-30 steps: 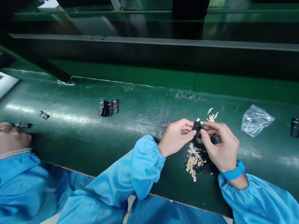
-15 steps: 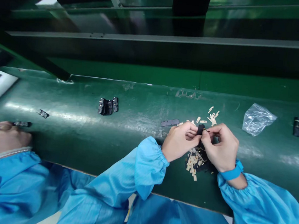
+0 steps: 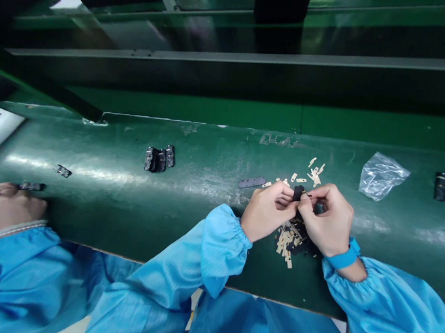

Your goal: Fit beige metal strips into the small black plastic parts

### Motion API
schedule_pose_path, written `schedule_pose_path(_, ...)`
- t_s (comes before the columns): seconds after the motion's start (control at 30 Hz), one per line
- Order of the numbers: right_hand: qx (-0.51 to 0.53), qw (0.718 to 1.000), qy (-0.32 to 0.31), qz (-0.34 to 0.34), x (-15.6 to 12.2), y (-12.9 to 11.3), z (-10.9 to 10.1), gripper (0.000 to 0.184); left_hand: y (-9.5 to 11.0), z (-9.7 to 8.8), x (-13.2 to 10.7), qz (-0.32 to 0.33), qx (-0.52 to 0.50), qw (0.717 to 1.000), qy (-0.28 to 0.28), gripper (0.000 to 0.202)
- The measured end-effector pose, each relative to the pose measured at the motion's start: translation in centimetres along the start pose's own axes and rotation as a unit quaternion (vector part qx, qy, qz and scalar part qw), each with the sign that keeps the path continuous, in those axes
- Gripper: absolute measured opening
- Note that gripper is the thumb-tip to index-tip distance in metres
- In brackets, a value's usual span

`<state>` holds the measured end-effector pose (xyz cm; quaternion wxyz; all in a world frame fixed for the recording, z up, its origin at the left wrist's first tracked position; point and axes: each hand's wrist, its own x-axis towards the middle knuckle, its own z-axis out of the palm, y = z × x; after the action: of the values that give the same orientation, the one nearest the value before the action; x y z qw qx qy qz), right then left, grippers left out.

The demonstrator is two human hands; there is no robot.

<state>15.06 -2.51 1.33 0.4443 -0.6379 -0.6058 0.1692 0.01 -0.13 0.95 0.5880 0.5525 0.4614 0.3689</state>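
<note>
Currently: left hand [image 3: 269, 211] and right hand [image 3: 326, 220] | fingers of both grasping small black part [image 3: 298, 193] | part held just above loose beige strips [image 3: 288, 240] | green bench [image 3: 208, 154], near edge

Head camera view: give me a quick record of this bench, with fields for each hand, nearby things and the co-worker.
Left hand: pinching the small black part
Right hand: pinching the same part, blue wristband on wrist
Under the hands: pile of beige strips and black pieces
Beyond the hands: loose beige strips, flat black strip, clear plastic bag
Surface: green workbench
Co-worker: hands at the left, near a black component
</note>
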Motion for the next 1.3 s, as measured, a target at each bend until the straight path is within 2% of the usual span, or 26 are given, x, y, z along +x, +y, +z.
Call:
schedule_pose_path(0.2,0.012,0.999,-0.029,-0.013,0.3,-0.1,-0.4,0.012,0.1,-0.5,0.0,0.047,0.067,0.997,0.011,0.008)
schedule_pose_path(0.43,0.029,0.998,-0.051,0.026,0.6,0.0,-0.6,0.009,0.1,-1.1,0.2,0.089,0.138,0.986,0.023,0.016)
schedule_pose_path(0.53,0.049,0.996,-0.06,0.054,0.7,0.1,-0.6,0.009,0.0,-1.4,0.1,0.127,0.191,0.973,0.025,0.017)
schedule_pose_path(0.63,0.057,0.993,-0.071,0.071,0.8,0.2,-0.5,0.009,0.0,-1.6,0.0,0.171,0.267,0.948,0.024,0.019)
schedule_pose_path(0.73,-0.012,0.998,-0.063,0.028,0.7,0.2,-0.5,0.006,-0.1,-1.7,0.0,0.177,0.3,0.937,0.013,0.02)
schedule_pose_path(0.77,-0.043,0.998,-0.052,0.005,0.7,0.2,-0.6,0.007,-0.1,-1.6,0.0,0.163,0.288,0.944,0.01,0.02)
schedule_pose_path(0.83,-0.075,0.997,-0.021,-0.025,0.7,0.3,-0.8,0.025,-0.3,-1.6,0.2,0.111,0.23,0.967,0.008,0.018)
schedule_pose_path(0.9,-0.049,0.999,0.007,-0.021,0.8,0.5,-1.0,0.034,-0.4,-1.5,0.5,0.047,0.137,0.989,0.008,0.016)
schedule_pose_path(0.97,0.008,1.0,0.004,0.002,0.9,0.6,-1.3,0.019,-0.3,-1.5,0.9,-0.006,0.049,0.999,0.002,0.016)
schedule_pose_path(1.03,0.069,0.997,-0.031,0.033,1.1,0.7,-1.4,0.009,-0.1,-1.5,1.1,-0.041,-0.01,0.999,-0.005,0.016)
schedule_pose_path(1.13,0.14,0.984,-0.085,0.076,1.3,0.5,-1.3,0.013,0.2,-1.6,1.3,-0.053,-0.043,0.998,-0.009,0.017)
schedule_pose_path(1.3,0.153,0.978,-0.104,0.096,1.1,0.5,-1.0,0.015,0.1,-1.5,1.0,-0.032,-0.047,0.998,-0.017,0.018)
